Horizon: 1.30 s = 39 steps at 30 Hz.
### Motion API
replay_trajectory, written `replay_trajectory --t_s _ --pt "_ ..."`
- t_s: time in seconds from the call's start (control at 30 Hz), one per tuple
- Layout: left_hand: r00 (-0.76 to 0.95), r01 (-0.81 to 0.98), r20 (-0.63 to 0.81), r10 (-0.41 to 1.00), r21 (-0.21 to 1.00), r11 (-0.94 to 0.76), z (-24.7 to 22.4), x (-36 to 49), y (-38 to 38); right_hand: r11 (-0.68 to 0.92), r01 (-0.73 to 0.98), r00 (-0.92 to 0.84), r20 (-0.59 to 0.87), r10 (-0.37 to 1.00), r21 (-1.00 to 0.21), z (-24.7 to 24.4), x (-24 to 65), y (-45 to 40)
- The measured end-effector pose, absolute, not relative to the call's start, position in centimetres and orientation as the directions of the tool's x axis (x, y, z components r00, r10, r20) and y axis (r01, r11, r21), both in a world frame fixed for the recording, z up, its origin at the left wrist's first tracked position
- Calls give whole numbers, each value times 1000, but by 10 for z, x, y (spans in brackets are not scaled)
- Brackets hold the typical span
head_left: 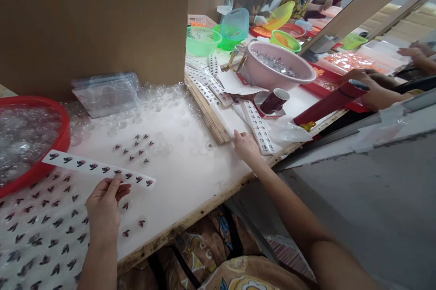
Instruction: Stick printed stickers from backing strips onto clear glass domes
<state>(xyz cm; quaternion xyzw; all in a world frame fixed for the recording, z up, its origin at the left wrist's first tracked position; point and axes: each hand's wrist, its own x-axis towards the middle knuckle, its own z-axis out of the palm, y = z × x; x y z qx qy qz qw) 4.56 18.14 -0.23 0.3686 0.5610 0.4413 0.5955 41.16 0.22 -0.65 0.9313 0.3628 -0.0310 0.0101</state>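
My left hand (104, 199) pinches a white strip of stickers (75, 161) with a row of small dark-and-red prints, held above the white table. Below and left of it lie many clear round plastic pieces (53, 222) bearing the same print. A smaller group of printed clear pieces (139, 147) sits farther back. My right hand (246, 147) is closed at the near end of a plain white strip (220, 121), beside a wooden board edge (208, 112). Its fingertips are partly hidden. Right of that hand lies another printed sticker sheet (258, 127).
At left stands a red basin (64, 122) of clear plastic pieces, before a large cardboard box (95, 22). A pink basin (281, 69), a dark mug (273, 101) and a red thermos flask (330, 102) are at right. Other people work behind and at far right.
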Motion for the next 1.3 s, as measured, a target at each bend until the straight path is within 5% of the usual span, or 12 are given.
replay_trajectory --t_s 0.47,0.63,0.77,0.87,1.07,1.3 --pt "20 -66 -307 952 949 307 -8 43 179 -674 737 676 14 737 -59 -9 416 5" --pt "54 -50 -293 954 954 296 -5 47 175 -525 787 599 200 775 -325 15 389 26" --pt "71 -27 -267 961 963 269 -4 48 173 -204 685 330 48 943 -699 23 318 65" --pt "52 -64 -243 969 967 246 -4 46 172 -92 481 57 -73 996 -872 13 257 95" --pt "28 -171 -247 969 954 248 -1 44 171 -99 337 9 -102 995 -936 1 220 132" --pt "33 -15 -282 959 959 283 -3 51 169 -80 344 64 -62 996 -935 7 230 138"
